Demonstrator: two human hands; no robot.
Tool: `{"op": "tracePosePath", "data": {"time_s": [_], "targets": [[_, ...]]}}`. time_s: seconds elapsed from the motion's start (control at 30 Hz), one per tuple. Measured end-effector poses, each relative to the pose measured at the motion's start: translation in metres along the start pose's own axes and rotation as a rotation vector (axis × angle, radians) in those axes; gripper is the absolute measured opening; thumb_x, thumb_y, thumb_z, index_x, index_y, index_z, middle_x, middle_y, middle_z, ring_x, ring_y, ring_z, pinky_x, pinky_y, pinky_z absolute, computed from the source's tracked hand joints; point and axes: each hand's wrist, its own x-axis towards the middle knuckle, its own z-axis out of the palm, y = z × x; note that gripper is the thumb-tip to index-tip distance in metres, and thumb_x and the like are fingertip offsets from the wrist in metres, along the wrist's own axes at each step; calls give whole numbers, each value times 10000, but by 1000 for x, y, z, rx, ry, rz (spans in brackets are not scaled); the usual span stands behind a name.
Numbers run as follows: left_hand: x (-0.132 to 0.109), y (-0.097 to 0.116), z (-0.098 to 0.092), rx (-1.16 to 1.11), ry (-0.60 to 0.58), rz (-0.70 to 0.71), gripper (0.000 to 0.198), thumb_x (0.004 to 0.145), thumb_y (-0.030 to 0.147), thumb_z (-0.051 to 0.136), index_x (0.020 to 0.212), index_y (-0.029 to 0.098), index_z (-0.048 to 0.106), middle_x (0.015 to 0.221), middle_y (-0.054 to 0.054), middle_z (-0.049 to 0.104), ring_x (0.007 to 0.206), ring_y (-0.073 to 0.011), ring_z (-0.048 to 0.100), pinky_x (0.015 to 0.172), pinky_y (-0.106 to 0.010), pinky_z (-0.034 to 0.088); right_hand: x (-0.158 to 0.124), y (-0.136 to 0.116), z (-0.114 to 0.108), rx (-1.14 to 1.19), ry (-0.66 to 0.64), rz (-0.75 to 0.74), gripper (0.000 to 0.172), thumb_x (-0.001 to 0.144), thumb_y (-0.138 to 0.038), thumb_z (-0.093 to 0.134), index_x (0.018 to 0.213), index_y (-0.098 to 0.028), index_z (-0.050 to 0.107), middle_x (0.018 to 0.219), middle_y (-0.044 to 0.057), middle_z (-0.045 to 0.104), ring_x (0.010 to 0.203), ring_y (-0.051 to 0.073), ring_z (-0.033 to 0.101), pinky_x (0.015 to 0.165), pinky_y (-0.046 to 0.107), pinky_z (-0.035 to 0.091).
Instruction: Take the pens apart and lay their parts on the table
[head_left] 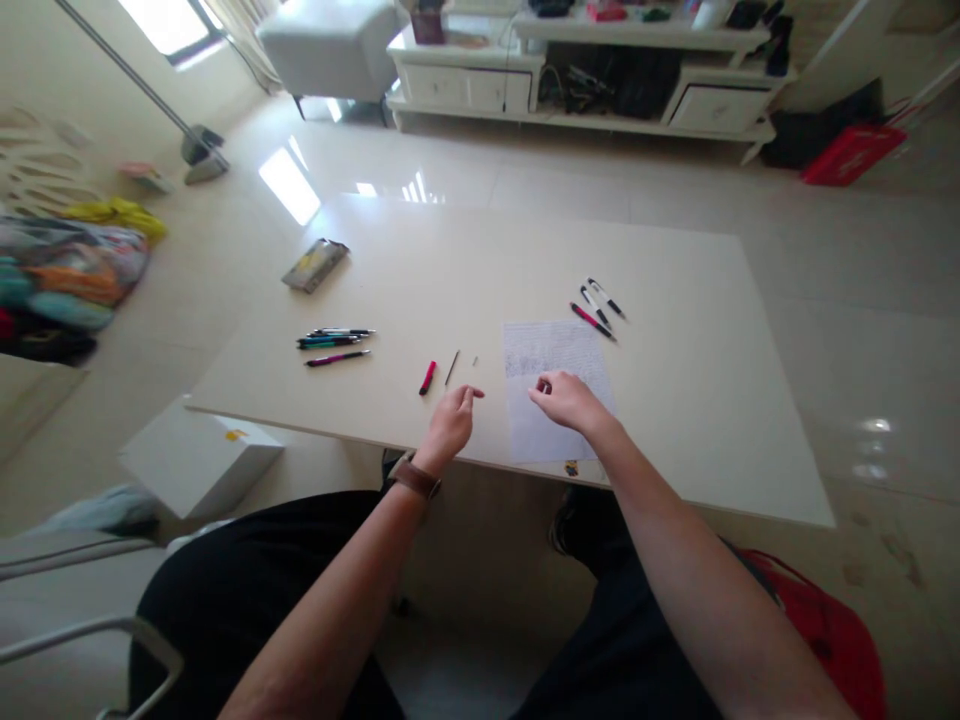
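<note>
While the right hand (568,398) rested curled on the white handwritten paper sheet (553,385), the left hand (452,420) hovered loosely open, empty, nearest the short pink-and-black pen piece (427,378) and thin dark refill rod (451,368), both lying just beyond it, long axes pointing away.

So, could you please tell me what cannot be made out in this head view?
- Writing on the paper sheet: too small to read.
- Right hand: fingers curled, any content hidden.
- Tiny piece beyond the left hand: too small to identify.
- Packet label: blurred.
- Shelf unit contents: dark, far.
</note>
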Motion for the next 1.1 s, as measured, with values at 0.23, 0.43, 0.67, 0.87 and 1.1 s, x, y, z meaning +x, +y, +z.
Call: {"op": "tracePosePath", "data": {"time_s": [0.23,0.43,0.67,0.87,1.1], "targets": [[50,0,6,382,115,-6,198,948,264,484,1087,159,580,877,-97,697,838,-205,661,705,-276,415,5,-11,-3,8,-5,-35,209,875,-327,544,885,-183,696,913,104,737,831,211,657,677,266,407],[58,-1,3,499,64,-11,334,910,302,598,1203,166,515,925,-111,716,869,-217,676,738,-273,426,7,-18,-5,-3,-36,-31,224,885,-337,547,912,-179,703,939,111,736,850,220,659,688,266,417],[48,12,-26,327,49,11,174,941,254,509,1063,151,578,800,-81,676,730,-188,636,672,-281,426,12,-25,-7,-28,-16,-74,371,853,-63,444,1130,-108,688,1164,178,650,1054,216,625,906,260,441],[31,25,-54,-74,-221,183,247,924,373,537,1088,193,580,886,-28,665,659,-113,627,621,-235,464,12,-47,-5,198,24,-299,355,827,-28,559,1141,-152,670,1086,111,681,1000,183,632,907,260,462],[35,21,-53,-553,-418,93,378,799,332,711,1100,184,534,1136,-102,657,971,-175,650,775,-296,514,24,-67,13,651,98,-323,103,867,-267,625,895,-172,654,894,49,707,840,159,658,753,267,504]]}}
